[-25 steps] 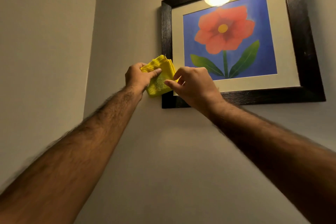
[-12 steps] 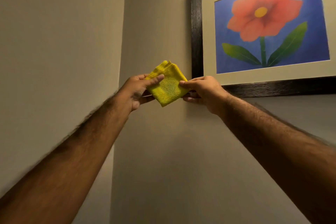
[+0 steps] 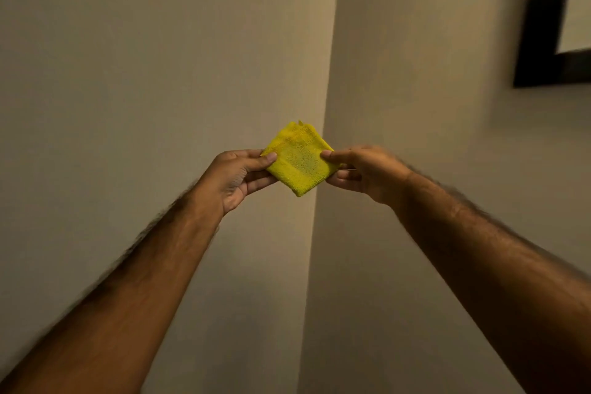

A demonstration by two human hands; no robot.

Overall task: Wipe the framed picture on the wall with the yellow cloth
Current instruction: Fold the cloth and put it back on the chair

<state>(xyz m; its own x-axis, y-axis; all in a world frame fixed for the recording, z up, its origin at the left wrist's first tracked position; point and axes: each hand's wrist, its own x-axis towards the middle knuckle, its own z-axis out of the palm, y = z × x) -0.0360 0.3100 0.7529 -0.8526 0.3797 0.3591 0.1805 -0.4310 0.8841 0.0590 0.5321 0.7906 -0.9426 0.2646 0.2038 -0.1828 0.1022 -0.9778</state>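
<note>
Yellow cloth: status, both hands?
Left hand and right hand both pinch the folded yellow cloth. Off the picture frame, upper right. Nothing in the way.

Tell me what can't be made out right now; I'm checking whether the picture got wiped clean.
- Framed picture, head view: only its lower-left corner shows; the rest is cut off by the right edge, so cleanliness can't be judged.
- Yellow cloth: underside hidden by its own folds.
- Left hand and right hand: fingers behind the cloth hidden.
</note>
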